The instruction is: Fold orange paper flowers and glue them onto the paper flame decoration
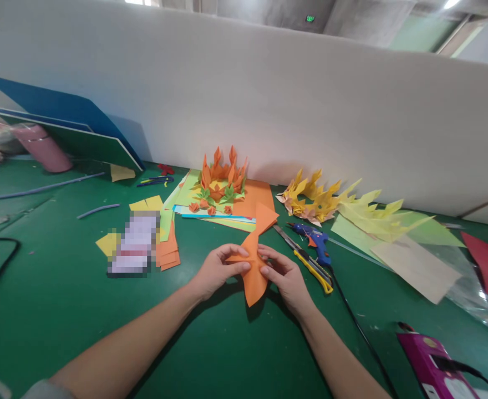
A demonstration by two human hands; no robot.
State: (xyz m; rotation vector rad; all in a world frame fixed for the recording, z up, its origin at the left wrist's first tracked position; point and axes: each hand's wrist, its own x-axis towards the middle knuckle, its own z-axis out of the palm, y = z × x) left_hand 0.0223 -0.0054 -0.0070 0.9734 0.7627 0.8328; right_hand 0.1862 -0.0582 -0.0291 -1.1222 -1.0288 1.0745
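Between my two hands is a partly folded sheet of orange origami paper (254, 285), its lower point hanging toward me and its upper part reaching away. My left hand (221, 265) pinches its left side between thumb and fingers. On the opposite side my right hand (284, 274) grips it the same way. Beyond the hands stands an orange paper crown (223, 177) with upright points and green leaves. To the right of my right hand lie a yellow utility knife (314, 271) and a blue glue gun (321, 244).
Yellow paper crown (313, 199) and pale yellow-green paper strip (377, 213) lie back right. Left of the hands are a blurred-out flat object (136, 244) and orange paper squares (168, 252). A pink bottle (44, 147), leaning boards (77, 138) and a magenta power box (435, 363) stand farther out.
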